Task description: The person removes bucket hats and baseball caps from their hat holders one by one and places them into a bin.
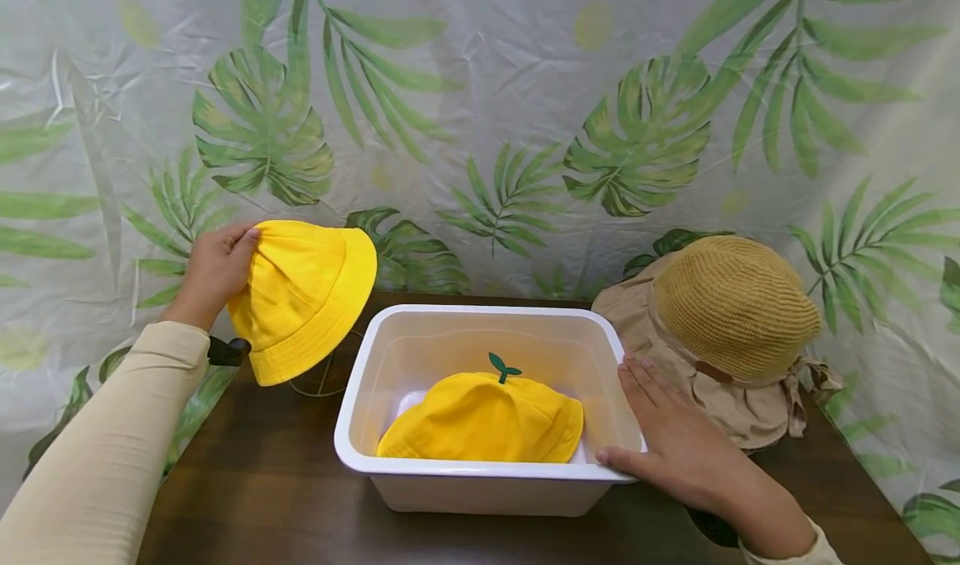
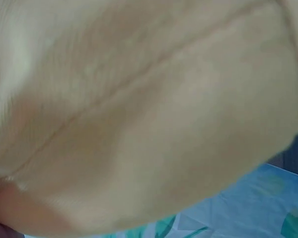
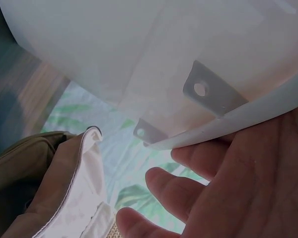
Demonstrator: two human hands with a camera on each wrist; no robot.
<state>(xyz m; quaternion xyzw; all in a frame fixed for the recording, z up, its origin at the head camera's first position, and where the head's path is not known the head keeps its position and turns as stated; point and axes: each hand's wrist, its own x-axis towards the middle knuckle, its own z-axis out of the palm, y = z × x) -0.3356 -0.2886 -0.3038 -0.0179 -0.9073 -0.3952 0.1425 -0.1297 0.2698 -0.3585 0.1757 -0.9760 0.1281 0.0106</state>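
My left hand pinches a yellow bucket hat at its crown, holding it tilted at the left of the table, brim toward the lower right. In the left wrist view, blurred pale fabric with a seam covers most of the picture. A second yellow hat, with a green sprout on top, lies inside a white plastic tub. On the tub's right rim rests my right hand, fingers extended and thumb across the front corner. The right wrist view shows its loosely spread fingers beside the outer rim.
A tan knitted sun hat with a wide beige fabric brim stands to the right, close to my right hand. Below the lifted hat, part of a thin wire stand shows. Behind the dark wooden table hangs a leaf-patterned cloth.
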